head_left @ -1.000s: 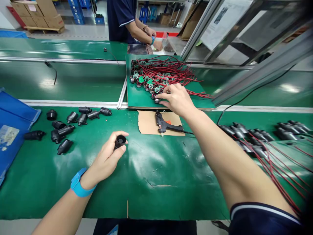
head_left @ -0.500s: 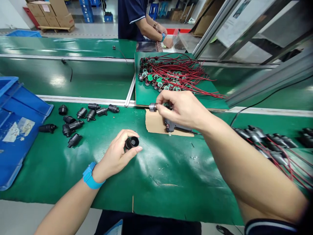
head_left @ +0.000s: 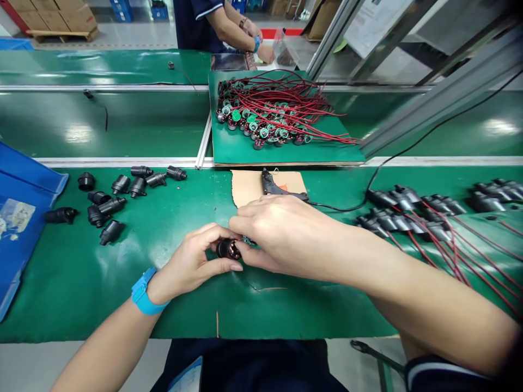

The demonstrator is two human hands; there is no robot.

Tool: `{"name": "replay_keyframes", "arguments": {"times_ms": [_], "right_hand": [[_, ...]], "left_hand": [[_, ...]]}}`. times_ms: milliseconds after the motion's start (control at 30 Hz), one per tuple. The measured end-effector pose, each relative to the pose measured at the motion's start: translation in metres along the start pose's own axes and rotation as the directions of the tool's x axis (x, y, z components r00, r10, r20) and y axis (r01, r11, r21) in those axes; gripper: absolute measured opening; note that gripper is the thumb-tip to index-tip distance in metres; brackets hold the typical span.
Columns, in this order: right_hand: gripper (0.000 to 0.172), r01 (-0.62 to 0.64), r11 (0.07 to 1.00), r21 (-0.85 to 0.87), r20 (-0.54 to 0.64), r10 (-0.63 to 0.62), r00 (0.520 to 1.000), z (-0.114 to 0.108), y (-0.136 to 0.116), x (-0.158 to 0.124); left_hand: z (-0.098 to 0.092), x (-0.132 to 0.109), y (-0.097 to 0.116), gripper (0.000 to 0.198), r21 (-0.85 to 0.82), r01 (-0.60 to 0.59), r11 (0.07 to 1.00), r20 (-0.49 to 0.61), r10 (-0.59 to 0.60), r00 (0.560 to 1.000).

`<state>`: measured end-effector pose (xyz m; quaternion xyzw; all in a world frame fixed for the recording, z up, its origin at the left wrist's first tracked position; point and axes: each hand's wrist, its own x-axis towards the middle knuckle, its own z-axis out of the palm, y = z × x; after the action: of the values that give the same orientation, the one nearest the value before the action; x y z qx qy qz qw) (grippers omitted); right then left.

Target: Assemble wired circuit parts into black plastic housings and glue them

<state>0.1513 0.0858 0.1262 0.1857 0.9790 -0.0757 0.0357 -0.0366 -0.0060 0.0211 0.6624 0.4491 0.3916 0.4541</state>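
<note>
My left hand [head_left: 194, 255], with a blue wristband, is closed round a black plastic housing [head_left: 223, 248] just above the green table. The housing's open end faces right. My right hand [head_left: 275, 231] pinches a small motor [head_left: 236, 249] with copper windings at that opening. The motor looks partly inside the housing, though my fingers hide most of it. Behind my right hand a black glue gun [head_left: 270, 184] lies on a piece of cardboard [head_left: 245, 188]. Several more black housings [head_left: 112, 232] lie loose to the left.
A raised green board [head_left: 232, 155] at the back carries a pile of small motors with red wires [head_left: 281, 109]. On the right lie rows of black housings, some with red wires [head_left: 408, 220]. A blue bin [head_left: 24, 207] stands left. Across the bench another person's hand [head_left: 266, 53] works.
My right hand has brought the motor down and left from above the cardboard to the housing's open end. My left hand still holds the housing, which has turned toward the right.
</note>
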Motion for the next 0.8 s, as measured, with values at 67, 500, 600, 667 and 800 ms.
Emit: {"name": "replay_keyframes", "arguments": {"times_ms": [67, 500, 600, 667, 800], "right_hand": [[0.014, 0.051, 0.993, 0.105, 0.001, -0.051, 0.999, -0.004, 0.006, -0.005], [0.016, -0.040, 0.843, 0.536, -0.011, 0.055, 0.998, -0.005, 0.029, -0.035], [0.016, -0.023, 0.781, 0.624, 0.008, 0.024, 1.000, 0.004, 0.032, -0.044], [0.017, -0.032, 0.701, 0.713, 0.006, 0.040, 0.999, 0.014, 0.030, -0.047], [0.021, -0.037, 0.639, 0.769, -0.040, 0.106, 0.994, 0.034, 0.018, -0.050]], "left_hand": [[0.000, 0.000, 0.000, 0.032, -0.061, 0.027, 0.998, 0.034, -0.025, 0.999], [0.004, -0.003, 0.007, 0.037, -0.275, 0.195, 0.941, 0.176, -0.150, 0.973], [0.004, -0.004, 0.007, 0.038, -0.307, 0.224, 0.925, 0.233, -0.155, 0.960], [0.006, -0.003, 0.008, 0.037, -0.300, 0.232, 0.925, 0.270, -0.152, 0.951], [0.011, 0.000, 0.006, 0.034, -0.278, 0.179, 0.944, 0.257, -0.107, 0.961]]}}
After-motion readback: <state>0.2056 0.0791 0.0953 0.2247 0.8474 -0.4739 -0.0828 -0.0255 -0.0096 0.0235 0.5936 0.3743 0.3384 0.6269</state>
